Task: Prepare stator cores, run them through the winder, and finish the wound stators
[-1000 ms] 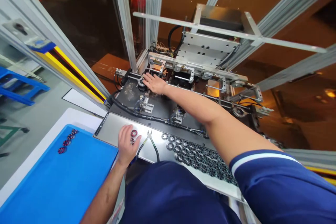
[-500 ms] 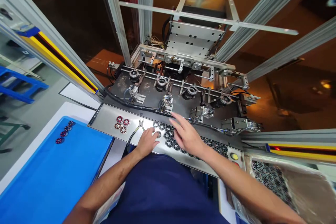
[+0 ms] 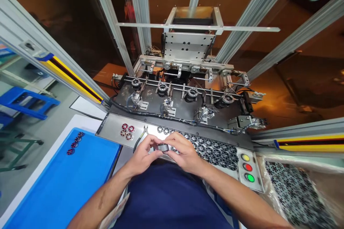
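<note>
My left hand [image 3: 144,152] and my right hand [image 3: 183,151] meet at the metal panel's front edge. Between their fingertips is a small round part, a dark grey ring [image 3: 163,147] turned with its rim toward me. Both hands pinch it from the sides. On the panel [image 3: 111,128], to the right and partly behind my right hand, lie several rows of black-and-silver spoked rings [image 3: 208,150]. Cutting pliers [image 3: 145,130] rest just beyond my left hand. Left of them sit several rings with red or coppery faces [image 3: 127,132].
A black machine bed with round holders [image 3: 191,94] and small clamps stands behind the panel. Yellow, red and green buttons [image 3: 247,167] are at the right. A blue mat [image 3: 67,186] with several red rings lies left; a plastic-lined box [image 3: 292,189] of rings stands right.
My hands have come together and now hold a ring between them. My right hand has drawn back from the rows toward me. The camera view has shifted.
</note>
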Demonstrator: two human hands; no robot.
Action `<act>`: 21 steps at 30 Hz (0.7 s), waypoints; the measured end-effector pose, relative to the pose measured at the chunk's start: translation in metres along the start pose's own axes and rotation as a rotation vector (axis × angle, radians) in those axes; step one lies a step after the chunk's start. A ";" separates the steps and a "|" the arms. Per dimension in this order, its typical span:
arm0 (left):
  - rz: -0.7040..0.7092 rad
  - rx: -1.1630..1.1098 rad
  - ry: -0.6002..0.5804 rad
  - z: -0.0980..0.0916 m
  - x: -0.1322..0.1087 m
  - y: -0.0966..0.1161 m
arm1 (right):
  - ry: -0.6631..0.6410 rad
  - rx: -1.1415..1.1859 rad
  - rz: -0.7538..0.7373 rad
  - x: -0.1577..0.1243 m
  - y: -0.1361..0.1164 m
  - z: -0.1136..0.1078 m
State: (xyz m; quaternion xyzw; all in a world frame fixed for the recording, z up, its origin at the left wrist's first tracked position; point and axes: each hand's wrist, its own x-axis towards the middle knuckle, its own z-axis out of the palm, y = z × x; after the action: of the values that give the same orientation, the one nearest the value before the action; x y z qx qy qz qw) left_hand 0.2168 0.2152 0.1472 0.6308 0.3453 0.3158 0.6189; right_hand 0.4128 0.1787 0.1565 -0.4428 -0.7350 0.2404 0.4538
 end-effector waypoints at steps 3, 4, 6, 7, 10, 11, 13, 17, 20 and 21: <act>0.007 -0.293 0.077 0.013 -0.006 0.005 | 0.143 -0.022 -0.011 0.004 -0.012 0.004; 0.010 -0.330 0.126 0.016 -0.007 0.005 | 0.172 -0.019 -0.022 0.005 -0.014 0.004; 0.022 -0.284 0.241 0.020 -0.011 0.005 | 0.168 -0.016 -0.065 0.009 -0.016 0.003; 0.032 -0.222 0.283 0.021 -0.013 0.006 | 0.141 -0.024 -0.094 0.011 -0.016 0.002; 0.059 -0.012 0.335 0.016 -0.018 0.010 | 0.067 -0.096 -0.207 0.018 -0.015 -0.002; 0.072 0.041 0.345 0.013 -0.018 0.012 | 0.073 -0.120 -0.235 0.021 -0.015 -0.003; 0.111 0.130 0.375 0.009 -0.018 0.016 | 0.095 -0.126 -0.255 0.025 -0.016 -0.005; 0.235 0.338 0.393 0.000 -0.015 0.022 | -0.109 0.082 -0.137 0.041 -0.017 -0.018; 0.403 0.487 0.338 -0.005 -0.012 0.024 | -0.369 0.286 -0.001 0.060 -0.013 -0.033; 0.453 0.528 0.316 -0.006 -0.011 0.024 | -0.440 0.348 0.039 0.066 -0.010 -0.038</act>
State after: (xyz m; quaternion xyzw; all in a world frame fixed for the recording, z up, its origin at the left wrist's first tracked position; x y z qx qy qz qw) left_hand 0.2066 0.2095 0.1718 0.7724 0.3576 0.4382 0.2890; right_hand 0.4285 0.2297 0.2120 -0.3092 -0.7549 0.4622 0.3477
